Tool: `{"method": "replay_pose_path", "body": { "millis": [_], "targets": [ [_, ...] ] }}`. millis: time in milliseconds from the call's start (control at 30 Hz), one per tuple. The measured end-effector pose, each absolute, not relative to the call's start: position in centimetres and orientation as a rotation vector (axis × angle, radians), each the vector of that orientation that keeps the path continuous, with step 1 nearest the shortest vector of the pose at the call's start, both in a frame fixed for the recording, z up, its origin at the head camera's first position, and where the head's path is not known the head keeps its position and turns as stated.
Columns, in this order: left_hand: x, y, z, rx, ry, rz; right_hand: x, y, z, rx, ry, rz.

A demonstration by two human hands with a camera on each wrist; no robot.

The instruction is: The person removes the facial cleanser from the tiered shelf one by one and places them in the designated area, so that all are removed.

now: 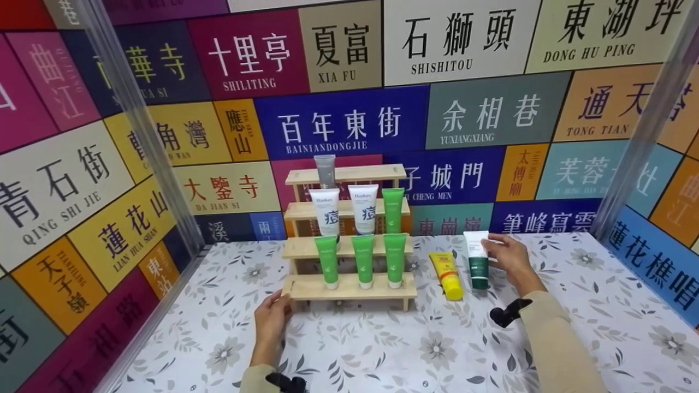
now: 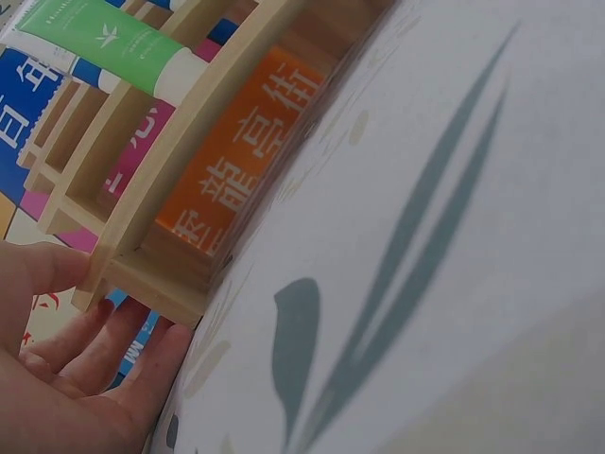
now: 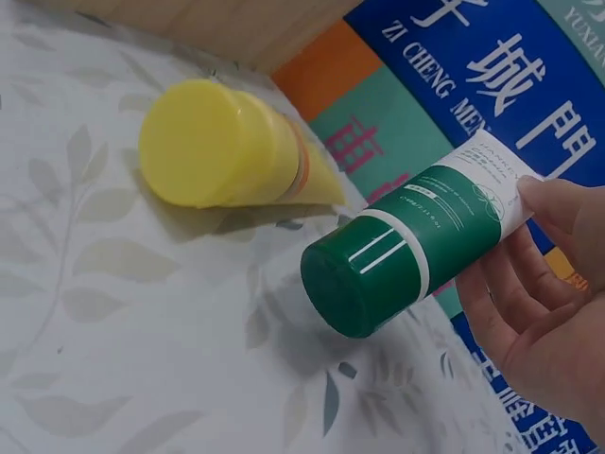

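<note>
The right hand (image 1: 510, 256) pinches the white-and-green tube (image 1: 478, 262) by its flat white end, thumb on the near face and fingers behind, with the dark green cap pointing back toward the person. In the right wrist view that cap seems to hang just clear of the table (image 1: 437, 349), though contact is hard to rule out. Just inward of this hand, the yellow tube (image 1: 448, 277) lies on the table, cap toward the person, near the held one but apart from it. The left hand (image 1: 271, 316) grips the near left end of the wooden rack (image 1: 349, 295), thumb against the lowest shelf's end and fingers bent about the leg. Between the hands, three green tubes (image 1: 363, 262) stand cap-down along that shelf; behind them are two white tubes (image 1: 363, 210) and another green one, with a grey tube (image 1: 325, 172) farther back. The main risk probably sits with the left hand: a tug or lift at that one end could tilt the rack and topple the tall tubes from their narrow caps. On the right, the pinch takes only the thin end, so the heavier cap could swing, slip free, or knock the yellow tube if carried inward low.
</note>
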State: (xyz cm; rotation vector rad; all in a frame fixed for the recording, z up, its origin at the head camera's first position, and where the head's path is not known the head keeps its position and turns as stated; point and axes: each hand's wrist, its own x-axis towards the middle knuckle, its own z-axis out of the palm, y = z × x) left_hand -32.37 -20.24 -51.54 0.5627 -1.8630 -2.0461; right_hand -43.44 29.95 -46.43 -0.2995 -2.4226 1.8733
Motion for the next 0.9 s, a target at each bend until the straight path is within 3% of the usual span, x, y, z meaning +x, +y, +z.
{"method": "replay_pose_path", "body": {
  "millis": [900],
  "targets": [
    [-32.5, -20.2, -51.8, 0.544, -1.842, -2.065, -44.5, 28.7, -49.6, -0.601, -2.197, 1.975]
  ]
}}
